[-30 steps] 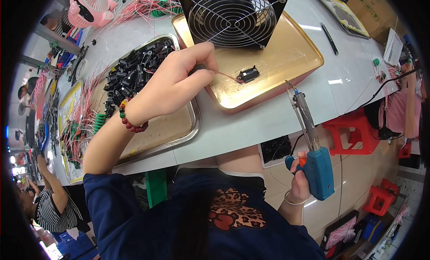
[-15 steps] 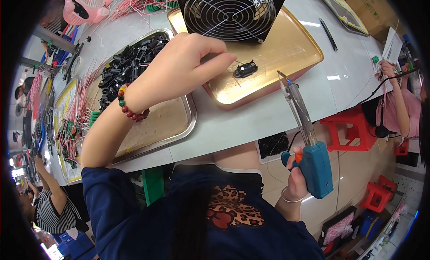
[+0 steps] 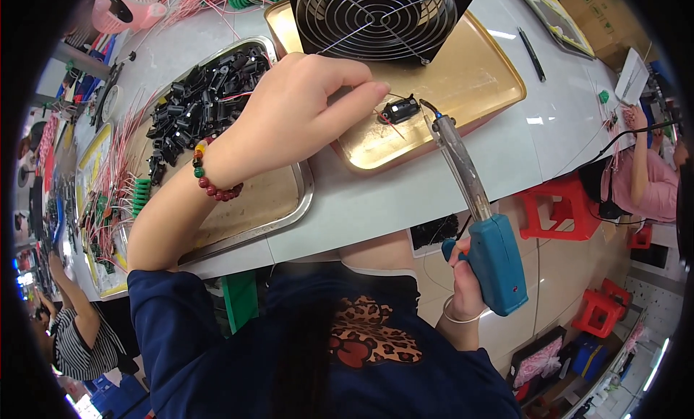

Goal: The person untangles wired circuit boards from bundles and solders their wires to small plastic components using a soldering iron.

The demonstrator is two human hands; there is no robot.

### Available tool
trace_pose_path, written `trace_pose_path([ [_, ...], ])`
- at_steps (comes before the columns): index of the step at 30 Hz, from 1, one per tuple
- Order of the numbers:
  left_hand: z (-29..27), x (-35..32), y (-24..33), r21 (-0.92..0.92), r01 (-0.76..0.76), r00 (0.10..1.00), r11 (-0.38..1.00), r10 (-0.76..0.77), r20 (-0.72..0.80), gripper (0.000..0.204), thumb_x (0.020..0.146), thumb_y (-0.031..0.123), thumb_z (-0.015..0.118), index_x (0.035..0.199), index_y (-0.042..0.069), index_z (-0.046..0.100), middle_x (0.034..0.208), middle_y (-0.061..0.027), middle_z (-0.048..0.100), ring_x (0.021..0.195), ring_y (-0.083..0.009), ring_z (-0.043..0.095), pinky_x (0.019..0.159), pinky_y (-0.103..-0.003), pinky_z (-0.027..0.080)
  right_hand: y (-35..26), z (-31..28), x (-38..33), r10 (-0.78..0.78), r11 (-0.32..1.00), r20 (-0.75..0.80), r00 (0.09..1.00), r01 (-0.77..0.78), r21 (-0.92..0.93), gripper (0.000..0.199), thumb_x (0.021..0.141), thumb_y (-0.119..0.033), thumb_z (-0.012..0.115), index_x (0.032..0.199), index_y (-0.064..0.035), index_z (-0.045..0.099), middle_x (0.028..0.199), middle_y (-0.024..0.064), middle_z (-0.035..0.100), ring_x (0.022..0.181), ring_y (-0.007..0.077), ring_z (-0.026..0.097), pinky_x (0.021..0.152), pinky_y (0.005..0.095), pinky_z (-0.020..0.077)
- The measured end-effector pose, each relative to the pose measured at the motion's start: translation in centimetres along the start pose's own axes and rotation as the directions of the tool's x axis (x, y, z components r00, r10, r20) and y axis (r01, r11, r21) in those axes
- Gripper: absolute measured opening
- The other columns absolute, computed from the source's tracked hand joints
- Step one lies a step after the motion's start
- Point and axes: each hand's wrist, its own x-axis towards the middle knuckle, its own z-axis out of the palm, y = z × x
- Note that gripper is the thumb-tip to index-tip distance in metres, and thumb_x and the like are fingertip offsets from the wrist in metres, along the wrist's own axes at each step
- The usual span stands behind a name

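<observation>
left hand (image 3: 303,108): pinching thin wire at small black connector (image 3: 400,108) on gold tray (image 3: 499,79)
right hand (image 3: 466,285): gripping blue-handled soldering iron (image 3: 473,209)
step: soldering the joint; next probably needs tip touching it

The left hand (image 3: 303,105) is pinching a thin red wire (image 3: 387,121) beside a small black part (image 3: 400,108) on the gold tray (image 3: 477,79). The right hand (image 3: 466,289) is gripping a blue soldering iron (image 3: 481,224), its tip reaching the part. A black fan (image 3: 376,14) is standing behind.

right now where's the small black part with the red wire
In the head view, the small black part lies on the gold tray, between the left hand fingertips and the soldering iron tip, below the fan.
</observation>
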Motion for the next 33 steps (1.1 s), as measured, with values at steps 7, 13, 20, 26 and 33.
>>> trace_pose_path([
  [7, 0.12, -0.17, 0.18, 0.103, 0.003, 1.0, 0.995, -0.004, 0.009, 0.027, 0.09, 0.016, 0.054, 0.074, -0.005, 0.059, 0.059, -0.0121, 0.056, 0.047, -0.017, 0.051, 0.048, -0.026, 0.041, -0.36, 0.27, 0.32, 0.015, 1.0, 0.011, 1.0, -0.015, -0.014, 0.033, 0.078, -0.033, 0.071, 0.073, -0.0018, 0.06, 0.065, 0.0056, 0.052, 0.057, 0.0193, 0.049, 0.049, 0.029, 0.0349],
  [13, 0.21, -0.26, 0.02, 0.108, -0.005, 1.0, 0.994, 0.005, 0.003, 0.025, 0.089, 0.016, 0.055, 0.075, -0.004, 0.06, 0.059, -0.0135, 0.055, 0.047, -0.0198, 0.051, 0.048, -0.028, 0.041, -0.34, 0.35, 0.4, 0.012, 1.0, 0.009, 1.0, -0.011, -0.016, 0.035, 0.078, -0.034, 0.071, 0.073, -0.0013, 0.06, 0.065, 0.0055, 0.052, 0.056, 0.0193, 0.048, 0.049, 0.029, 0.0346],
  [20, 0.39, -0.27, 0.04, 0.108, -0.022, 0.999, 0.994, 0.026, -0.03, 0.025, 0.088, 0.016, 0.056, 0.074, -0.004, 0.06, 0.058, -0.0139, 0.053, 0.045, -0.0221, 0.049, 0.046, -0.029, 0.04, -0.35, 0.16, 0.39, 0.012, 0.999, 0.023, 1.0, -0.011, -0.048, 0.035, 0.078, -0.035, 0.07, 0.074, -0.0013, 0.06, 0.065, 0.0058, 0.052, 0.056, 0.0195, 0.048, 0.049, 0.0291, 0.0347],
  [26, 0.41, -0.33, 0.07, 0.113, -0.035, 0.999, 0.993, 0.039, -0.03, 0.026, 0.088, 0.017, 0.056, 0.072, -0.003, 0.061, 0.055, -0.0125, 0.052, 0.043, -0.0206, 0.047, 0.045, -0.029, 0.038, -0.05, 0.18, 0.3, 0.024, 0.999, 0.022, 0.999, -0.023, -0.027, 0.033, 0.078, -0.032, 0.071, 0.075, -0.0007, 0.06, 0.066, 0.0059, 0.053, 0.057, 0.0195, 0.048, 0.05, 0.0295, 0.0354],
  [33, 0.41, -0.35, 0.11, 0.131, -0.028, 0.999, 0.991, 0.031, -0.027, 0.028, 0.088, 0.018, 0.056, 0.071, -0.003, 0.061, 0.054, -0.0121, 0.053, 0.043, -0.0202, 0.048, 0.044, -0.029, 0.038, 0.38, 0.07, -0.08, 0.048, 0.999, 0.05, 0.998, -0.049, 0.004, 0.031, 0.077, -0.03, 0.071, 0.077, -0.0003, 0.061, 0.068, 0.0063, 0.053, 0.058, 0.0195, 0.048, 0.051, 0.0293, 0.036],
])
